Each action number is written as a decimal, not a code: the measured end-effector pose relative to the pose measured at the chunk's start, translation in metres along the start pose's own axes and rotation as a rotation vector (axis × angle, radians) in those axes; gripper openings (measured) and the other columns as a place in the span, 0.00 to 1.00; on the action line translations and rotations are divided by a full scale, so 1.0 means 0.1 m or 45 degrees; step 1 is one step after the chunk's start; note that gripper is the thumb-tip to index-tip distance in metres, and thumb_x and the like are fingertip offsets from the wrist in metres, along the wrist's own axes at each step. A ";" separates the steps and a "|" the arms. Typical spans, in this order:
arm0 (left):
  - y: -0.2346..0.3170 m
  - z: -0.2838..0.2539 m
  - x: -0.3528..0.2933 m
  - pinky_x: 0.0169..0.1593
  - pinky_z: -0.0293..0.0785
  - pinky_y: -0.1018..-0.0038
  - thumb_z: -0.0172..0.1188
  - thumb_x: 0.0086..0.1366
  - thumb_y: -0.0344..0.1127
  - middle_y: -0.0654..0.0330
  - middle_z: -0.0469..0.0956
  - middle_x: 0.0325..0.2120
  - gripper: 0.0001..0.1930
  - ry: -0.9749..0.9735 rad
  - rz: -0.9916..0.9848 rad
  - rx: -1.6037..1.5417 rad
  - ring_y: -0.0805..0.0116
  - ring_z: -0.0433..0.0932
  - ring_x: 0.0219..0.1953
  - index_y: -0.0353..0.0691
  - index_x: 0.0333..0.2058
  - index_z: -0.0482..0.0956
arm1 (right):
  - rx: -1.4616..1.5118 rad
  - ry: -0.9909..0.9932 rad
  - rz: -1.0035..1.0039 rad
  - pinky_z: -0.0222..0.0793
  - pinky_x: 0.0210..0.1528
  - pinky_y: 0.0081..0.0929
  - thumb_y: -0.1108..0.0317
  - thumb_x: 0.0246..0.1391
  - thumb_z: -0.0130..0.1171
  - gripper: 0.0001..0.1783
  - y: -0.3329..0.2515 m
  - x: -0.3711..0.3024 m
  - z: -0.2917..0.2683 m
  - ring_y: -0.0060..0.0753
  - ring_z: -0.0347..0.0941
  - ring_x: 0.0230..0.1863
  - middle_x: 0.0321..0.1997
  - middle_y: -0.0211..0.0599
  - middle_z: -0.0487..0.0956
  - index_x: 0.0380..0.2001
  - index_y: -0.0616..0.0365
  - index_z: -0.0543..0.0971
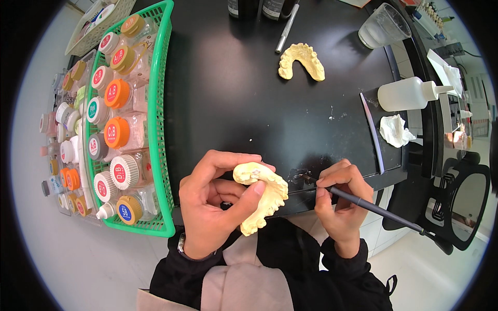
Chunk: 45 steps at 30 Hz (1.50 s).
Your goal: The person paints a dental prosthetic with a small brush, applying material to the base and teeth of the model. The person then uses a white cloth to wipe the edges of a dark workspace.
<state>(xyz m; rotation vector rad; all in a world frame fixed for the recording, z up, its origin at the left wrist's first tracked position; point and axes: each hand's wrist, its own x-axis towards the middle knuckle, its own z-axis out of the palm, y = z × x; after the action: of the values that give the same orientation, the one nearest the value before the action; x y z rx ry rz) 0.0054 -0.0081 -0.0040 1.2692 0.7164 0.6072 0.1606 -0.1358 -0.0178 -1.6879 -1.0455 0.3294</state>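
Along the near edge of the surface [223, 114], two bare hands work above the dark top, with black sleeves at both wrists and a watch [181, 243] on the left one. The left hand [215, 199] pinches a pale yellow tooth model [272, 199] between thumb and curled fingers, holding it up just over the edge; the curve of the model faces right, toward the other hand. The right hand [342, 199] pinches a slim dark tool [384, 212] between thumb and fingertips, pen-fashion, its brown tip just apart from the model, its handle slanting down to the right. The exact form of the tip is too small to tell.

To the left stands a green basket [157, 103] filled with clear jars [116, 93], their lids white, orange, tan and grey. To the right, a lilac stick [372, 132] lies lengthwise near a crumpled white tissue [396, 130]. Just beyond the tissue is a white squeeze bottle [402, 94], its nozzle pointing right.

Farther off, a second yellow model [303, 57] rests on the surface, its open side facing the person. Near it lies a silvery rod [287, 28]; a clear glass [384, 26] stands at upper right, and two dark bottles [243, 8] stand at the far side, partly cut off.
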 end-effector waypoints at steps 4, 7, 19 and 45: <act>-0.01 0.00 0.00 0.30 0.78 0.84 0.60 0.58 0.20 0.47 0.81 0.37 0.14 -0.018 -0.008 -0.003 0.73 0.83 0.30 0.29 0.43 0.71 | 0.018 -0.008 0.026 0.62 0.22 0.18 0.81 0.32 0.59 0.08 0.00 0.00 -0.02 0.25 0.68 0.21 0.22 0.36 0.77 0.23 0.62 0.75; -0.01 -0.01 -0.01 0.29 0.78 0.84 0.60 0.58 0.20 0.47 0.81 0.37 0.14 -0.022 -0.016 0.001 0.73 0.83 0.29 0.29 0.43 0.72 | 0.024 -0.012 0.044 0.60 0.21 0.16 0.81 0.33 0.58 0.08 -0.01 0.00 -0.02 0.21 0.67 0.20 0.23 0.36 0.76 0.23 0.63 0.75; -0.02 0.00 0.00 0.29 0.78 0.84 0.60 0.57 0.20 0.48 0.81 0.36 0.14 -0.041 0.001 0.006 0.73 0.83 0.29 0.29 0.43 0.72 | 0.128 0.063 0.414 0.58 0.23 0.12 0.81 0.46 0.59 0.04 -0.06 -0.03 -0.02 0.13 0.65 0.22 0.24 0.30 0.73 0.27 0.65 0.75; 0.01 -0.03 0.00 0.28 0.77 0.85 0.63 0.56 0.22 0.60 0.80 0.33 0.14 -0.090 0.030 0.091 0.78 0.82 0.27 0.31 0.42 0.76 | 0.463 0.140 0.237 0.52 0.62 0.59 0.69 0.58 0.57 0.12 -0.46 0.07 0.31 0.47 0.82 0.39 0.22 0.41 0.81 0.32 0.57 0.63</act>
<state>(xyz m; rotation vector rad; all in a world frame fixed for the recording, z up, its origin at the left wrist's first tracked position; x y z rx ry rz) 0.0031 -0.0065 -0.0030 1.3604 0.6707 0.5572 0.1225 -0.1086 0.0124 -1.4564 -0.7000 0.5089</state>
